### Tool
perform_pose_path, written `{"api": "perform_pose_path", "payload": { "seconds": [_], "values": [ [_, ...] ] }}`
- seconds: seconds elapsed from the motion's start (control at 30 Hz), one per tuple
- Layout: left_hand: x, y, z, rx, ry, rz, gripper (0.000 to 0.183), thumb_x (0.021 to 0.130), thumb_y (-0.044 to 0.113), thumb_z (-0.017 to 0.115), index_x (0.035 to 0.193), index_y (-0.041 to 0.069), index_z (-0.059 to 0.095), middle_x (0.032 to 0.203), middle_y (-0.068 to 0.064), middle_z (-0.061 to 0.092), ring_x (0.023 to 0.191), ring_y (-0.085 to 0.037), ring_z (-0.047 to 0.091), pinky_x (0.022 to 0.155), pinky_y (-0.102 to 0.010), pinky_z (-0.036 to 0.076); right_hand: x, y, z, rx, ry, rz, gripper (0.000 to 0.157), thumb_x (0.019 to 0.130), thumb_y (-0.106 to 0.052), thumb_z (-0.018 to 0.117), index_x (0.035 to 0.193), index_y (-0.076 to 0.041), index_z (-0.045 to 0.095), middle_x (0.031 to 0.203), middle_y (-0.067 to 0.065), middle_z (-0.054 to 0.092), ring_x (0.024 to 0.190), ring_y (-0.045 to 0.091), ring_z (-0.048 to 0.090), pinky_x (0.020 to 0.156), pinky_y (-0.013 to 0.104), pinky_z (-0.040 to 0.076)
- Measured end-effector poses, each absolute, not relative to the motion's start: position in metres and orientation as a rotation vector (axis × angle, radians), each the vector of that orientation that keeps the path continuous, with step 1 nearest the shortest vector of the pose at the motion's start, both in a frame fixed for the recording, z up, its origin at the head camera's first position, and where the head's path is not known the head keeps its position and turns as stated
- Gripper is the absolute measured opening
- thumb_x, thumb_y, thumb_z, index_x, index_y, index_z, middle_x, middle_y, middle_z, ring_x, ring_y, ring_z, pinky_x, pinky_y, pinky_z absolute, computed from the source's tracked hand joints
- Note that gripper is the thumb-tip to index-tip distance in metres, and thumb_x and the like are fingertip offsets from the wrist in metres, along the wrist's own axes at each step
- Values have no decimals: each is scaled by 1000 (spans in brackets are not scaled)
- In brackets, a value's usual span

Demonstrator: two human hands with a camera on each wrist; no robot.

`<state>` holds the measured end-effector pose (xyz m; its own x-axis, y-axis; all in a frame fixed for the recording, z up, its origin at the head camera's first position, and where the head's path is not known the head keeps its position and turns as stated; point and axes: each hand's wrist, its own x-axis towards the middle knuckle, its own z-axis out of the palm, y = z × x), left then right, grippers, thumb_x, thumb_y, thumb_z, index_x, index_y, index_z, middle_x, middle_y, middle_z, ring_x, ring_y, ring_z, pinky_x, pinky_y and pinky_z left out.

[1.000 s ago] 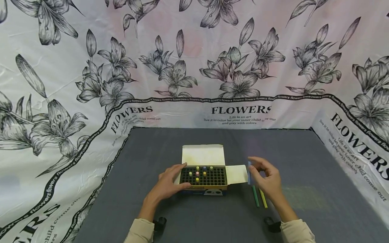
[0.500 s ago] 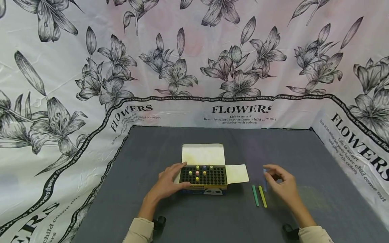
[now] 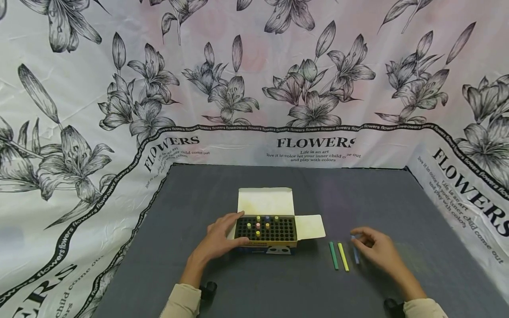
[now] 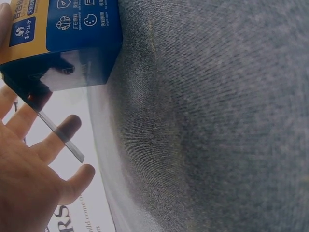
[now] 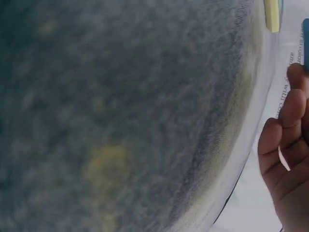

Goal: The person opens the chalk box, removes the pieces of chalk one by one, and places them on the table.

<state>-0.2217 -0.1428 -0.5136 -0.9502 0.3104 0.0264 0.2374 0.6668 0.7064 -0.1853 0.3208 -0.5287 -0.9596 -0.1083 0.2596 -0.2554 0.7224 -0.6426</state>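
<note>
**Blue chalk swings right, away from the box and past the yellow chalk!**

The right hand has it pinched between thumb and fingers, just right of the yellow stick; whether it touches the grey table, I can't tell. Green chalk lies next along, leftward. Farther left, the box stands open, coloured chalk ends dotting its black tray. The left hand grips its left end, thumb in front. Beyond hangs flower-printed cloth.

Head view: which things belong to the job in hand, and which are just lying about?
Likely part of the job:
blue stick, pinched by the right hand
green stick
yellow stick
open box, left hand at its end

Likely just surroundings:
floral sheet
grey cloth
black objects by the wrists
</note>
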Motion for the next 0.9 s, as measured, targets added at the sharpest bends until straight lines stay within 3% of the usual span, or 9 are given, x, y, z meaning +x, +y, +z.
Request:
{"api": "perform_pose_path", "payload": {
  "seconds": [0.33,0.63,0.9],
  "values": [
    [-223,-144,-513,456,2784,1149,82,86,53,79,156,32,42,161,-7,41,149,-36,36,114,-70,20,-188,320,-528,224,-2988,1023,22,96,-17,71,115,-4,70,82,-1,72,65,3,61,57,27,47],
    [-223,-144,-514,467,2774,1154,82,86,52,79,157,32,42,162,-6,41,149,-35,36,115,-69,20,-191,311,-523,323,-3030,956,19,93,-15,72,109,-4,72,63,-5,56,48,3,37,48,24,35],
    [-223,-145,-515,480,2788,1154,82,87,52,78,157,31,41,162,-9,41,149,-38,36,113,-70,21,-193,304,-525,285,-3088,835,17,93,-17,73,107,-7,72,61,-5,51,48,6,39,47,25,34]
  ]
}}
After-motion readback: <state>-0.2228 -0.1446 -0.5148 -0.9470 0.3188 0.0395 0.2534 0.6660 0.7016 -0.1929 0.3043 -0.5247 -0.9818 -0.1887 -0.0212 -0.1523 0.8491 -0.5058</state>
